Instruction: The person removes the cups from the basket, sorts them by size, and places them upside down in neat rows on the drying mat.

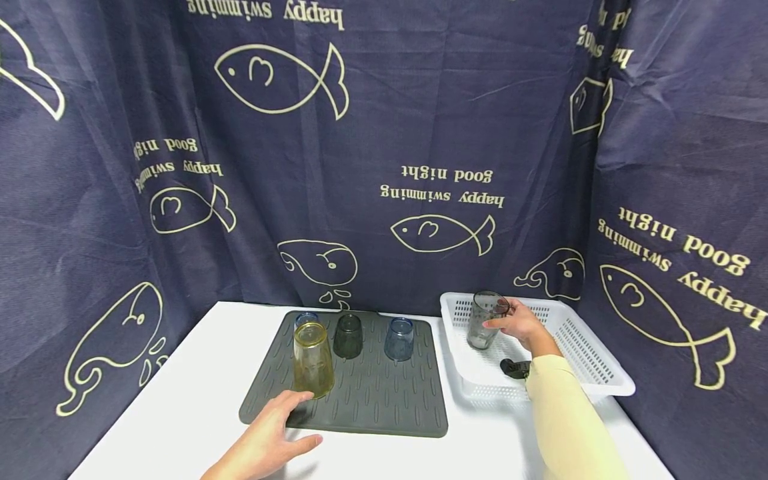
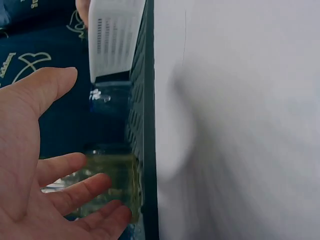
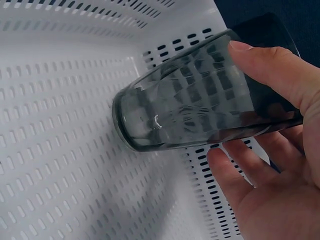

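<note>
Over the left part of the white basket, my right hand [image 1: 521, 325] grips a tall clear grey drinking glass [image 1: 483, 327] near its wide rim. In the right wrist view the thumb lies along one side of the glass [image 3: 185, 100], with fingers on the other; its narrower base points into the basket. My left hand [image 1: 270, 430], fingers spread and relaxed, is by the near left edge of the dark grey drying mat [image 1: 384, 407]. Closest to it is a tall amber glass [image 1: 313, 367], narrow end up. Whether fingertips touch that glass is unclear.
Behind the amber glass stands a blue glass [image 1: 306, 317], partly hidden. A dark grey glass [image 1: 348, 337] and another blue glass [image 1: 399, 340] also stand on the mat. The perforated white basket [image 1: 612, 383] sits right of the mat. A dark blue curtain [image 1: 372, 147] hangs behind.
</note>
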{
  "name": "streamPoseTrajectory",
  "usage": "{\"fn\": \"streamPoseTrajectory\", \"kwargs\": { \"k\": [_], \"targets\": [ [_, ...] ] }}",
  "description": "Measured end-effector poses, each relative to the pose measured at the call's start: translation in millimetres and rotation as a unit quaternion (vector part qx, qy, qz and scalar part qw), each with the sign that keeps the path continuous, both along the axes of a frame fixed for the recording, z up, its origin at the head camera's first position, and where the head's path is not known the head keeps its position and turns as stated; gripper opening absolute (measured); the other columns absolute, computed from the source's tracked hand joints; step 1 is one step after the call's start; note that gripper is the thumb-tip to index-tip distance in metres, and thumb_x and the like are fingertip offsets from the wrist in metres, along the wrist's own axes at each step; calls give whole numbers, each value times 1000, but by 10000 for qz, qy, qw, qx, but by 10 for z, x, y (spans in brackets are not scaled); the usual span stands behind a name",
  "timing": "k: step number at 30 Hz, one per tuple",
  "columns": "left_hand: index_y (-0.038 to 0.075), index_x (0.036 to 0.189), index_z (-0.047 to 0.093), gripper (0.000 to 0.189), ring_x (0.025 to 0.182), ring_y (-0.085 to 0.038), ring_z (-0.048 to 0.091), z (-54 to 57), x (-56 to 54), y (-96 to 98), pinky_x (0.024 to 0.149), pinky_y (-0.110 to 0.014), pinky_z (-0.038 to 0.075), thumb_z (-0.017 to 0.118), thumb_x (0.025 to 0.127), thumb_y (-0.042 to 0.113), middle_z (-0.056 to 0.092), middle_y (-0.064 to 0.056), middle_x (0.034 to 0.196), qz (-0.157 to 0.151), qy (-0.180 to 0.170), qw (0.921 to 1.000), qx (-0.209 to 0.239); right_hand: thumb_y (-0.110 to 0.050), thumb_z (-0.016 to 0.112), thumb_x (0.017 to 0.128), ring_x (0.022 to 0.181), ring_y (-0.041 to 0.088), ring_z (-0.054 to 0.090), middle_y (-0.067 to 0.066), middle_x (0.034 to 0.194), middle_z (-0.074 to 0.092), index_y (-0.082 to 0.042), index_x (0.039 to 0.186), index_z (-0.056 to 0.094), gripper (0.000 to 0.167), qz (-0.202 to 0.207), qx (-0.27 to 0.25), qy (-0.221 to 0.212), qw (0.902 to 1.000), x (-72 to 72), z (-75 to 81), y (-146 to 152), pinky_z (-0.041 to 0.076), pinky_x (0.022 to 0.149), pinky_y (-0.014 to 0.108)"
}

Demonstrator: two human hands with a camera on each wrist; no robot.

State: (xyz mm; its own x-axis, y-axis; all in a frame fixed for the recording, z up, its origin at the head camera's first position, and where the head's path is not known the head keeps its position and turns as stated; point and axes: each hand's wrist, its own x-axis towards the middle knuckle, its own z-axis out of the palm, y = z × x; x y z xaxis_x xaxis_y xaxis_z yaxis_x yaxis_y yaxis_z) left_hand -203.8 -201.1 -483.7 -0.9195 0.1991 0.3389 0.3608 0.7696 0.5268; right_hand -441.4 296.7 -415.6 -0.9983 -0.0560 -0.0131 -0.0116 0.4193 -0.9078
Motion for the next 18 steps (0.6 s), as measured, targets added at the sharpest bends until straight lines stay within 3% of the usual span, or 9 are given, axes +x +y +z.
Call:
{"fn": "streamPoseTrajectory", "kwargs": {
  "k": [4, 13, 18],
  "targets": [
    [12, 131, 63, 68, 120, -25, 60, 3, -12, 72, 96, -46, 54, 84, 80, 50, 62, 7, 126, -104, 115, 9999, 18, -4, 83, 83, 99, 11, 56, 14, 128, 54, 6, 145, 33, 80, 11, -58, 71, 10000, -2, -8, -3, 45, 110, 62],
    [17, 132, 62, 64, 118, -19, 61, 18, -44, 178, 95, -41, 54, 81, 83, 53, 62, 9, 127, -308, 239, 9992, -41, -11, 84, 85, 132, 39, 49, 24, 143, 46, 5, 148, 32, 83, -36, 22, 220, 9997, 53, 87, 9, 47, 110, 59],
    [18, 134, 62, 62, 121, -19, 61, 58, -98, 220, 97, -41, 54, 79, 86, 53, 63, 6, 128, -502, 26, 9987, 97, -14, 84, 84, 135, 41, 47, 27, 149, 41, 4, 152, 29, 89, -35, 40, 348, 9994, 66, 174, 31, 48, 110, 56]
  ]
}}
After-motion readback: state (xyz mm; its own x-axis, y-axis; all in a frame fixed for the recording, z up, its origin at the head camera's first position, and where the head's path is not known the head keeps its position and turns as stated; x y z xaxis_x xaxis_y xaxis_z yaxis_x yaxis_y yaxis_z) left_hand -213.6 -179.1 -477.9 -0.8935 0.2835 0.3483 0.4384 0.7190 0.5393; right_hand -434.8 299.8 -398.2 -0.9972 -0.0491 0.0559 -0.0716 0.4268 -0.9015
